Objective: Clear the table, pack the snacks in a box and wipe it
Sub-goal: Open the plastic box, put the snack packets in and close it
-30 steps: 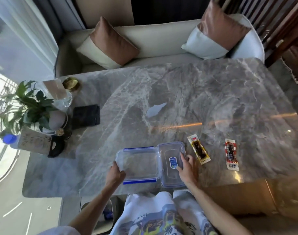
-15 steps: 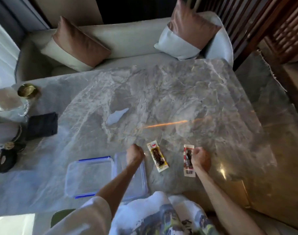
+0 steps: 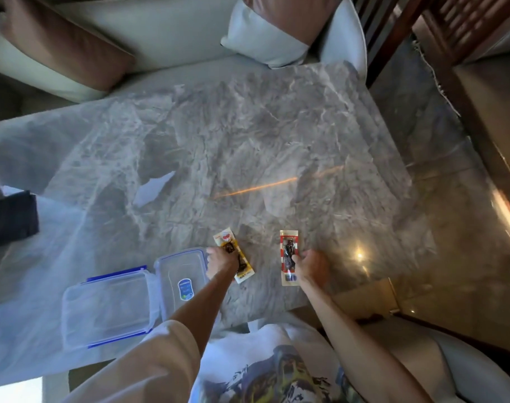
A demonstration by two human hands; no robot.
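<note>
Both hands have closed in on the snacks since half a second ago: the left hand (image 3: 221,261), which was only fisted beside the yellow packet (image 3: 233,257), now lies over its middle, and the right hand (image 3: 312,267) has drawn in against the red packet (image 3: 289,257). Each hand looks curled onto its packet with the fingers pinching an edge, though whether either packet is lifted off the table (image 3: 248,141) I cannot tell.

Just to the left of the left hand sits the open box (image 3: 108,306), with its lid (image 3: 182,280) flipped out between box and hand. Nothing is in the box yet.

To do this well, I'd pinch each flat packet by a long edge, lift it clear, then carry it leftward over the lid and drop it inside the box, not on the lid.

Both forearms reach forward, nearly straight, wrists low, knuckles up. A dark cloth (image 3: 9,219) lies far off to the left.
</note>
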